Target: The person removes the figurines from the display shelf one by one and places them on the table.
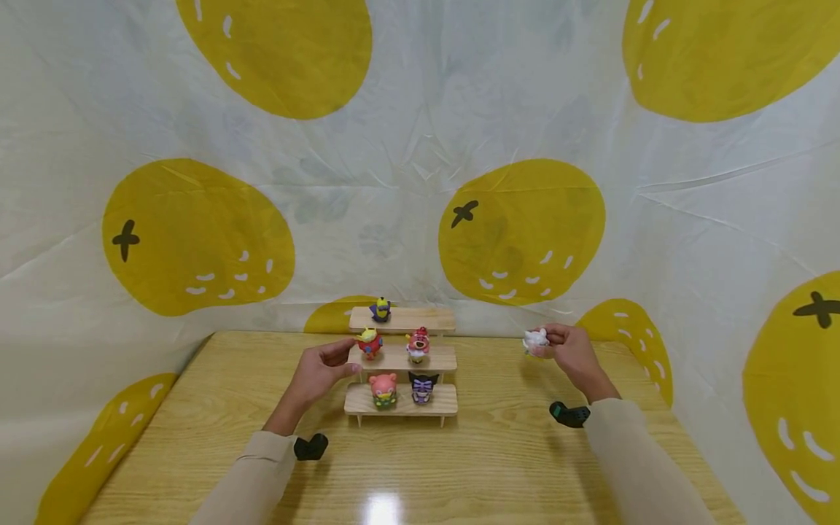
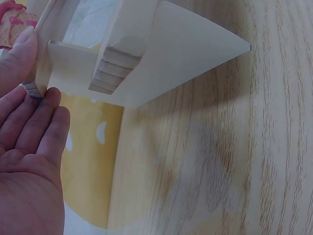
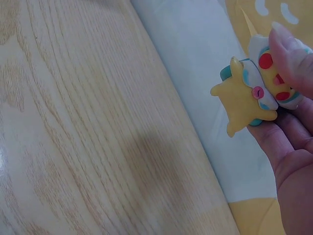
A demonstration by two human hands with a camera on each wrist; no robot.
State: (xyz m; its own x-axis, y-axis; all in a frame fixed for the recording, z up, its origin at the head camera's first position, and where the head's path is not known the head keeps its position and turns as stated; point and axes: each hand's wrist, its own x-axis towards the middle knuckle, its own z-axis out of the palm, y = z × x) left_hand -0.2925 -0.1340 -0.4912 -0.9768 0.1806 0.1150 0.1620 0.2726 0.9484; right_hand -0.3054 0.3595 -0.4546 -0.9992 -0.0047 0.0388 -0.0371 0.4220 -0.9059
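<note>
On the right, my right hand point(image 1: 577, 356) pinches a small yellow figurine point(image 3: 239, 100) with red cheeks and a white and teal hood, held up over the table. My left hand point(image 1: 321, 372) is at the left end of the three-tier wooden display stand point(image 1: 397, 357). Its thumb and fingers point(image 2: 56, 129) lie on either side of the middle board's end. Beside those fingers stands a red and blue figurine with a yellow-green head point(image 1: 370, 344). A red and white bear figurine point(image 1: 418, 346) shares that board.
On the bottom board stand a pink figurine point(image 1: 383, 391) and a black and purple one point(image 1: 423, 389). A yellow and purple figurine point(image 1: 380, 310) occupies the top board's left side. The wood-grain table point(image 1: 499, 452) meets a white cloth point(image 1: 394, 240) printed with yellow fruit.
</note>
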